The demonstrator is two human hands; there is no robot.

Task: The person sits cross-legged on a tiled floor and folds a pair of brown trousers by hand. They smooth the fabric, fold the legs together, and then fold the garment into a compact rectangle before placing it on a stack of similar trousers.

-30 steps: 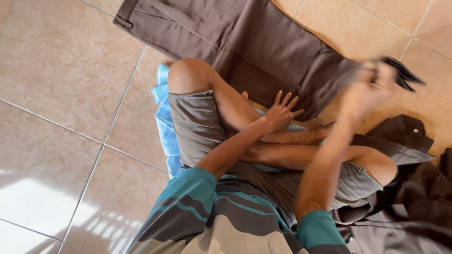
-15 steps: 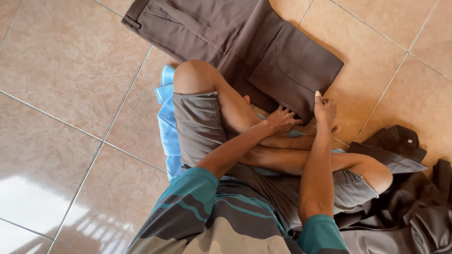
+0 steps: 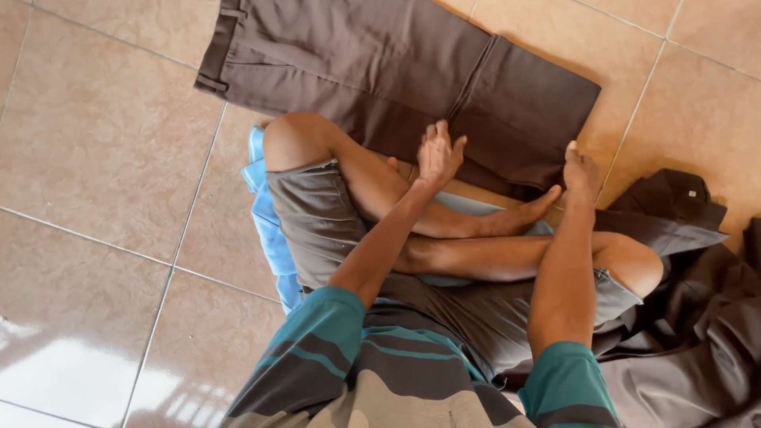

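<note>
While seen from the head camera: folded brown trousers (image 3: 396,75) flat on tiled floor (image 3: 95,158), just beyond crossed legs. Left hand (image 3: 438,152) open, fingers spread, resting on trousers' near edge; right hand (image 3: 580,170) open, pressing folded end. Dark clothes pile (image 3: 697,317) lying at right.
</note>
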